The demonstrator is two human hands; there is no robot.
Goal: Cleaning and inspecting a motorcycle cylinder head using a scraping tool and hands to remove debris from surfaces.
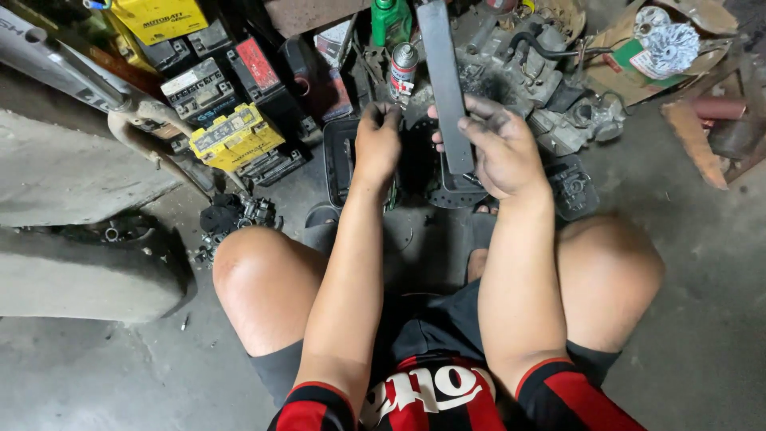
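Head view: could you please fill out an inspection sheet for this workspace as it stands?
Surface: bare grey concrete floor, dusty.
Job's things: long flat dark bar upright in right hand; dark round part on the floor below it.
Clutter: yellow battery and black batteries at left, spray can, green bottle, engine parts, cardboard.
Hands: right hand grips the bar; left hand is closed over something small, unclear what.
Cables: black hose on the engine parts.
Surroundings: grey bodywork at left; person's bare knees.
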